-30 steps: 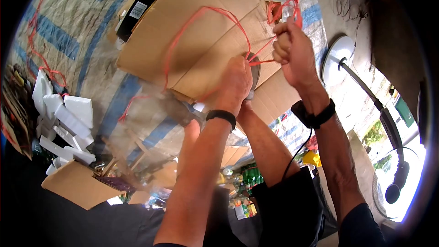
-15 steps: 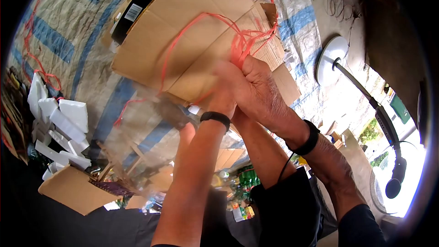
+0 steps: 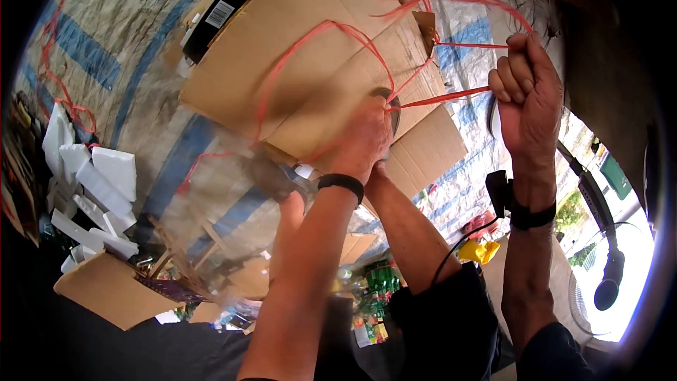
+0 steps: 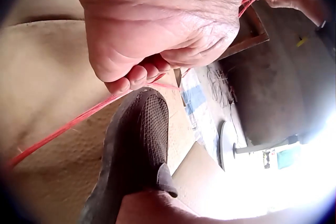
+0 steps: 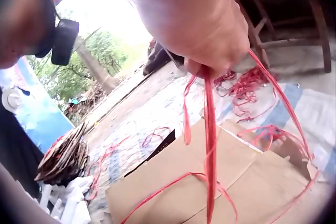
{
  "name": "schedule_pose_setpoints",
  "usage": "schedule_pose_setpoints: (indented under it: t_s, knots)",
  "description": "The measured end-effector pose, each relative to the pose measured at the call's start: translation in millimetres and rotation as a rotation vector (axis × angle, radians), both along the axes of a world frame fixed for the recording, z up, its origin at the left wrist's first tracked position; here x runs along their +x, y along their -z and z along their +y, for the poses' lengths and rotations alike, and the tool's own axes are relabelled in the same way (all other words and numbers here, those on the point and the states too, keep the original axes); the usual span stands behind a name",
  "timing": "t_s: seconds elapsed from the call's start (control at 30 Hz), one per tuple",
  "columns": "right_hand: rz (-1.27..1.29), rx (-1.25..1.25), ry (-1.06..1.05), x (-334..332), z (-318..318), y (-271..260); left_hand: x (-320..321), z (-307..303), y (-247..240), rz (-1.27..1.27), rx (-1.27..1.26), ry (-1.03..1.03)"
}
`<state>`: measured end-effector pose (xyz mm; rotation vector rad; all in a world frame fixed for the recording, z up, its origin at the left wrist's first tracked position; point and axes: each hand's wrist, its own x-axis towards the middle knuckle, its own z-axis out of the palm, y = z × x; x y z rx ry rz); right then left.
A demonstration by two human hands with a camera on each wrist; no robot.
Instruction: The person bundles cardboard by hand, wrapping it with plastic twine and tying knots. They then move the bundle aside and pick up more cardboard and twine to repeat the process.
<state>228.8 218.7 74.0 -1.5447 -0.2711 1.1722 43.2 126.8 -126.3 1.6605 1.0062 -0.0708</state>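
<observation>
Red plastic string (image 3: pixel 441 100) runs tight from my left hand (image 3: pixel 367 130) to my right hand (image 3: pixel 527 92), which is raised off to the right with its fingers curled round the strands. My left hand grips the string low over a stack of flattened cardboard (image 3: pixel 303 49); in the left wrist view its fingertips (image 4: pixel 137 75) fold over the strand. A foot in a dark mesh shoe (image 4: pixel 144 134) stands on the cardboard just beside that hand. One loose loop of string lies across the top sheet. From the right wrist view, several strands hang below my right fist (image 5: pixel 210 58).
A striped tarp (image 3: pixel 92 49) covers the ground, with loose red string on it. White foam pieces (image 3: pixel 99 183) pile at the left, near an open cardboard box (image 3: pixel 120 293). Green bottles (image 3: pixel 383 282) gather by the legs. A pedestal fan (image 3: pixel 596 212) lies at the right.
My right hand came down to the left hand half a second ago, then swung up and out to the right, drawing the string taut. The left hand stays over the cardboard.
</observation>
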Motion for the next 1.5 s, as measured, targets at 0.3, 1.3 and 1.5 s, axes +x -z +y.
schedule_pose_setpoints:
  t_s: [0.3, 1.3, 1.5]
  knots:
    - [-0.447, 0.103, -0.050, 10, 5, -34, 7, -16, 14, -0.033, -0.039, -0.199]
    - [-0.828, 0.020, -1.270, -28, -70, 153, -12, 7, 3, -0.180, -0.185, -0.253]
    - [-0.884, -0.080, -1.216, -10, -96, 134, -22, 10, 26, -0.252, -0.225, -0.170]
